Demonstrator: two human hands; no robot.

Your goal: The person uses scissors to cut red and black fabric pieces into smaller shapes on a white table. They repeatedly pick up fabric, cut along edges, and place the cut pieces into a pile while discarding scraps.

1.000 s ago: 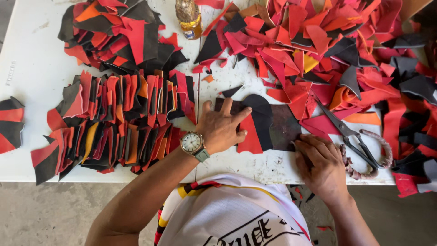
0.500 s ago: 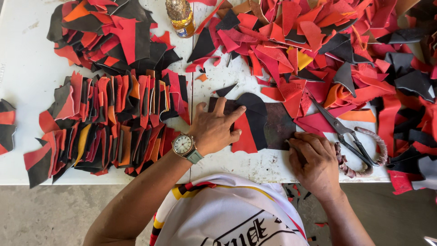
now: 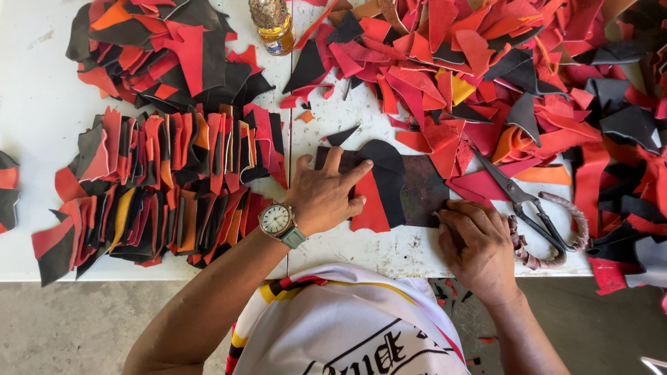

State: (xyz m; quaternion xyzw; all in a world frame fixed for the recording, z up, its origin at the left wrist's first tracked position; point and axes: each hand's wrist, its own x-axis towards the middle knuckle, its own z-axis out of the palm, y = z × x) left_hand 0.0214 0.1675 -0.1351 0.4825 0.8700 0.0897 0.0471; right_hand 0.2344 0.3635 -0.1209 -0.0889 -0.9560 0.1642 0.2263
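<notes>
Head view, looking down on a white table (image 3: 42,90): I see my left hand (image 3: 323,198) spread flat, fingers extended, pressing down on a dark brown leather piece (image 3: 417,191) with a red piece (image 3: 370,205) and a black piece (image 3: 384,170) lying on it. That hand is not closed around anything; it only pins the pieces to the table. A wristwatch (image 3: 276,220) sits on its wrist. My right hand (image 3: 478,246) is curled at the brown piece's near right edge, fingertips touching it; whether it pinches the edge I cannot tell. Just right of that hand lie scissors (image 3: 531,215) with wrapped handles, blades pointing away and leftward, not held. Left of the pinning hand stands a row of cut pieces (image 3: 160,180), red, black and orange, overlapped on edge. Beyond both hands a loose heap of scraps (image 3: 486,62) covers the far side, and a small bottle (image 3: 273,26) stands beyond the left hand.
</notes>
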